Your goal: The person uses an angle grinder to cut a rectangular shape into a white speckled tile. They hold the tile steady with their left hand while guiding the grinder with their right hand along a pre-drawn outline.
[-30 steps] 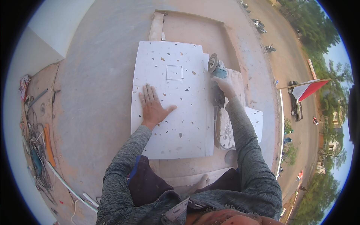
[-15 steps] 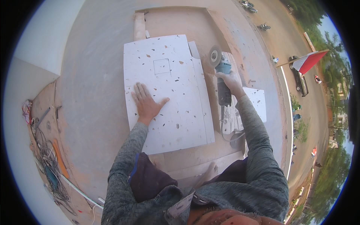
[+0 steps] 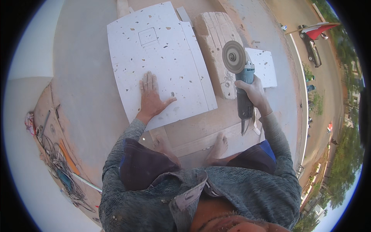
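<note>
My left hand [image 3: 152,98] lies flat, fingers stretched, on the near left part of a large white terrazzo slab [image 3: 154,58] with dark and brown chips. A small drawn square [image 3: 148,36] marks the slab's far half. In my right hand [image 3: 255,89] is a teal and black angle grinder [image 3: 245,108], gripped round its body. Its round grey disc [image 3: 233,57] points away from me, raised to the right of the slab and apart from it. I cannot tell whether the disc spins. The grinder's cord hangs from its rear end.
A dusty, scored block [image 3: 216,50] stands right of the slab, with a smaller terrazzo piece [image 3: 266,69] beyond it. My bare feet are near the slab's front edge. Tangled cables [image 3: 58,162] lie at left. A low white ledge [image 3: 303,100] borders a road at right.
The grinder has come back toward me and appears larger. The view has shifted, and the slab sits farther up and left. My left hand is closer to the slab's near edge.
</note>
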Available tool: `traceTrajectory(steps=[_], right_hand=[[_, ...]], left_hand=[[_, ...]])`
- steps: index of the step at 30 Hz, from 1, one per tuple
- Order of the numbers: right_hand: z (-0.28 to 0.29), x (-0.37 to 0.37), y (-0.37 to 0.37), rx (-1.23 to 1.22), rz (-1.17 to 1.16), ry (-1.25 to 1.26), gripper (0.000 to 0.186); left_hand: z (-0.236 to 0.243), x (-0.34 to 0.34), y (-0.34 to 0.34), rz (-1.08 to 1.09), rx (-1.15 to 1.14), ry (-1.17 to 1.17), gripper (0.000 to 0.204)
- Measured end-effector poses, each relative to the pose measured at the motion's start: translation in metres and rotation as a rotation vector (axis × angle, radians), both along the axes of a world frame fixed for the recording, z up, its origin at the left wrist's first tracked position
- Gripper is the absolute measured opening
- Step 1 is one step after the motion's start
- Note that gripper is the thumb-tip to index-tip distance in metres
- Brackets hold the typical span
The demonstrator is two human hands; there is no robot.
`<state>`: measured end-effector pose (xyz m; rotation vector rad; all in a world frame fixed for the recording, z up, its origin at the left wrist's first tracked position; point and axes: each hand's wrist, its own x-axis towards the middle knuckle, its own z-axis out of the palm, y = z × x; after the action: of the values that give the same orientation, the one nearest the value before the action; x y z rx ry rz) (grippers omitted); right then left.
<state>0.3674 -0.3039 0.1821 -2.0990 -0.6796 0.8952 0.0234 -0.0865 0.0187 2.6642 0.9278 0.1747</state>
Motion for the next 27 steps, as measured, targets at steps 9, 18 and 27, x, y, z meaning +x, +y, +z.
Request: traceTrajectory(steps=[9, 18, 27], right_hand=[[-0.031, -0.058, -0.091, -0.141, 0.042, 0.036, 0.058], [-0.060, -0.089, -0.126, -0.163, 0.112, 0.022, 0.066], [-0.061, -0.069, -0.128, -0.229, 0.131, -0.065, 0.068]], left_hand=[[0.014, -0.014, -0.092, -0.313, -0.030, 0.110, 0.085], [0.000, 0.017, -0.103, -0.372, -0.013, -0.104, 0.074], [0.002, 0.024, -0.106, -0.367, -0.038, -0.119, 0.075]])
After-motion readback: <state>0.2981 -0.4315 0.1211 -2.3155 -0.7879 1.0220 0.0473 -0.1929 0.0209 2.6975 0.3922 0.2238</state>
